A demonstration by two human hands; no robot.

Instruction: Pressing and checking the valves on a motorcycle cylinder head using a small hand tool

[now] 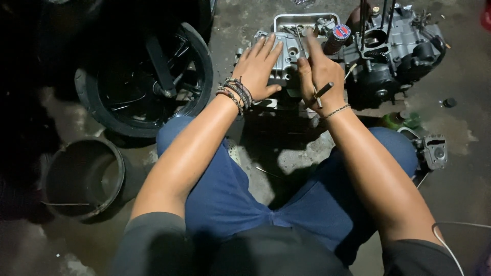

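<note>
Knees (225, 199) apart | left hand (258, 69) flat, open on cylinder head (286, 56) | right hand (319, 71) grips tool (323, 91) beside it

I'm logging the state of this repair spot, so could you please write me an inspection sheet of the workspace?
Surface: bare concrete floor, stained and dusty.
Job's things: grey metal engine part under both hands; engine block behind it.
Clutter: black wheel, dark bucket, small metal part, green bottle.
Hands: left hand flat on the engine part; right hand on it, gripping a thin tool.
Cables: white cable by the right arm.
Surroundings: dim; nothing more seen.
</note>
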